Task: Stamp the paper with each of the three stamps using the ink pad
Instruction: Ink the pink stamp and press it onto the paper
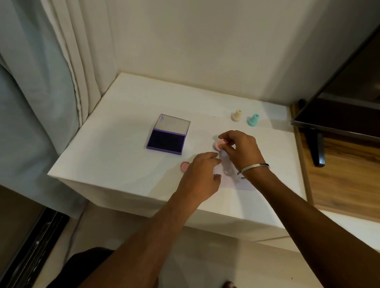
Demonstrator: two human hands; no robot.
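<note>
1. The first stamp seems to be the step in hand: the right hand (238,150), at the centre of the frame, pinches the pink stamp (219,144) in its curled fingers, tilted and held just over the far end of the paper (238,183).
2. The left hand (199,178) lies on the paper's left edge, fingers fairly straight and gripping nothing, apparently steadying the sheet. A faint mark shows on the paper between the two hands; whether it is a print I cannot tell.
3. A small pink cap (184,167) lies on the worktop just left of the left hand.
4. The ink pad (165,142), purple with its clear lid raised, sits open left of centre, well apart from the paper.
5. The cream stamp (236,115) and the teal stamp (253,120) stand upright side by side above the hands, seemingly untouched.
6. Next, I judge, comes a square press onto the paper, then the other two stamps.
7. The white worktop (120,161) butts against a pale wall; curtains (32,65) hang at the left, and a dark screen (356,106) on a wooden surface fills the upper right.
</note>
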